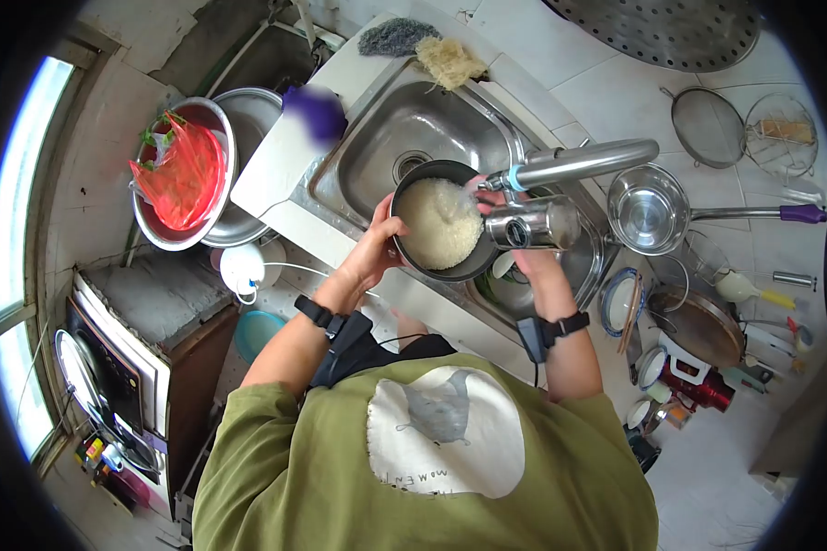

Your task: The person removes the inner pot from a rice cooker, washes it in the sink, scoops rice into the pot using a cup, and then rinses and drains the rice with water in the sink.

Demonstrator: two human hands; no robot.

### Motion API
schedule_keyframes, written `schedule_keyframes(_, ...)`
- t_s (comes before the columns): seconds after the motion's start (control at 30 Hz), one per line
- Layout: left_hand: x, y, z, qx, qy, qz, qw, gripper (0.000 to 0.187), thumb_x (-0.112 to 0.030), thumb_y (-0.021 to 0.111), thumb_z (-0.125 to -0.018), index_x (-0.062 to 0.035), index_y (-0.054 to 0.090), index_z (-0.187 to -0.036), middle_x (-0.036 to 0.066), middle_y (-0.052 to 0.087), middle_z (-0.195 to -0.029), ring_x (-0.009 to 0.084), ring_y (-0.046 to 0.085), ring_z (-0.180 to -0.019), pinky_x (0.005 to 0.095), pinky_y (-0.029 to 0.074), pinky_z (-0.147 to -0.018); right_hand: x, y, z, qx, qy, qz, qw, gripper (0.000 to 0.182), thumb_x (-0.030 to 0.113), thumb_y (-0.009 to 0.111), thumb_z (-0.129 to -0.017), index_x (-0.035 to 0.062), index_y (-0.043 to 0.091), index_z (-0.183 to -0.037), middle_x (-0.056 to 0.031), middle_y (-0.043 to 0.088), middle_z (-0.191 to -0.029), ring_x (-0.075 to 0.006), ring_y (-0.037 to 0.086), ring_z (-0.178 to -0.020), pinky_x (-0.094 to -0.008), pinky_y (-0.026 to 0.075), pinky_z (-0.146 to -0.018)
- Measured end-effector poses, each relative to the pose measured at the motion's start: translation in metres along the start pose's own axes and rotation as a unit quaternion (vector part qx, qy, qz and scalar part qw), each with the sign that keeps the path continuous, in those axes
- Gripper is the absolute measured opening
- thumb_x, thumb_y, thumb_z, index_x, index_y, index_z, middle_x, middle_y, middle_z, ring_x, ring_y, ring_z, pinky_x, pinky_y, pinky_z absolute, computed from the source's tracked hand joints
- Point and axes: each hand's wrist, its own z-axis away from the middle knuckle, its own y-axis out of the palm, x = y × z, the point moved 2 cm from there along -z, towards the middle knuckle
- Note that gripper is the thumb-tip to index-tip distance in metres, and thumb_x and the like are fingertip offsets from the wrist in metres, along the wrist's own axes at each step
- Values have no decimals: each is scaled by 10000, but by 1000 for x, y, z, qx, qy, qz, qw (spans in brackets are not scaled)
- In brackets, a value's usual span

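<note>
A dark round pot (443,273) holds white rice (443,230) and some cloudy water, over the steel sink (368,174). My left hand (377,241) grips the pot's left rim, thumb on the inside edge and fingers underneath. On the opposite side my right hand (522,255) is at the rim, its fingertips showing by the tap. A shiny metal cylinder (535,225) under the tap (579,163) hides most of this hand. The tap's outlet is over the pot's right edge, where the water looks stirred.
A dark scouring pad and a yellow loofah (450,62) lie at the sink's back edge. A purple cloth (315,115) rests on the left counter, beside a basin (225,188) with a red bag. A saucepan (651,209) stands to the right, near strainers and crockery.
</note>
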Motion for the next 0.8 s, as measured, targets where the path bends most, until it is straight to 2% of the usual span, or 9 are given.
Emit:
schedule_keyframes(0.07, -2, 7, 2, -1, 11, -37, 999, 839, -225, 589, -866, -269, 282, -1646, 88, 450, -1495, 299, 523, -1307, 613, 527, -995, -23, 7, -15, 69, -29, 327, 942, 390, 328, 629, -1052, 95, 665, -1362, -132, 669, -1386, -311, 609, -1321, -436, 464, -1139)
schedule_keyframes(0.13, -1, 5, -3, 7, 24, -36, 999, 886, -222, 611, -854, -244, 239, -1658, 87, 474, -1460, 282, 582, -1185, 540, 575, -897, -46, 25, -41, 128, -197, 583, 778, 396, 332, 640, -1033, 82, 640, -1340, -167, 676, -1358, -370, 616, -1292, -475, 468, -1114)
schedule_keyframes(0.17, -1, 4, -5, 16, 38, -37, 998, 936, -220, 633, -842, -220, 195, -1670, 86, 498, -1425, 265, 641, -1063, 467, 622, -799, -56, 31, -49, 127, -196, 582, 779, 396, 332, 640, -1033, 82, 640, -1340, -167, 676, -1358, -370, 616, -1292, -475, 468, -1114)
schedule_keyframes(0.23, -2, 3, -8, 2, 44, -18, 999, 929, -222, 633, -850, -218, 193, -1668, 85, 503, -1405, 253, 640, -1043, 485, 623, -811, -74, 38, -60, 115, -80, 785, 603, 429, 334, 648, -1005, 70, 605, -1341, -225, 658, -1353, -435, 604, -1272, -521, 479, -1072)
schedule_keyframes(0.33, 3, -6, -16, -17, 53, 14, 998, 908, -224, 635, -865, -210, 199, -1661, 90, 499, -1375, 244, 631, -1009, 529, 624, -819, -73, 42, -59, 43, 82, 749, 656, 464, 398, 666, -980, 51, 582, -1277, -294, 582, -1383, -490, 602, -1226, -552, 502, -1008)
schedule_keyframes(0.4, 8, -5, -22, -19, 39, -2, 999, 842, -209, 573, -902, -262, 213, -1661, 120, 448, -1481, 342, 561, -1281, 612, 606, -896, -89, 32, -51, 63, 65, 739, 668, 517, 441, 641, -983, 48, 561, -1309, -344, 533, -1418, -510, 585, -1257, -552, 505, -1007)
schedule_keyframes(0.63, 9, -9, -38, -6, 37, -21, 999, 905, -222, 618, -871, -228, 190, -1667, 112, 497, -1397, 278, 613, -1137, 537, 631, -868, -115, 51, -58, 160, 64, 555, 814, 503, 261, 591, -982, 21, 544, -1421, -325, 620, -1351, -481, 592, -1297, -529, 511, -1038)
schedule_keyframes(0.77, 5, -7, -31, 10, 40, -23, 999, 939, -231, 639, -852, -216, 186, -1674, 118, 488, -1367, 275, 583, -1120, 527, 631, -848, -115, 59, -78, 121, 80, 533, 834, 408, 240, 610, -957, -14, 668, -1271, -308, 709, -1200, -473, 692, -1122, -534, 560, -936)
schedule_keyframes(0.8, 6, -8, -29, 9, 39, -22, 999, 939, -231, 639, -852, -216, 186, -1674, 118, 488, -1367, 275, 583, -1120, 527, 631, -848, -109, 58, -82, 107, 91, 637, 758, 322, 218, 632, -933, -21, 705, -1137, -281, 733, -1116, -456, 714, -1003, -505, 571, -840)
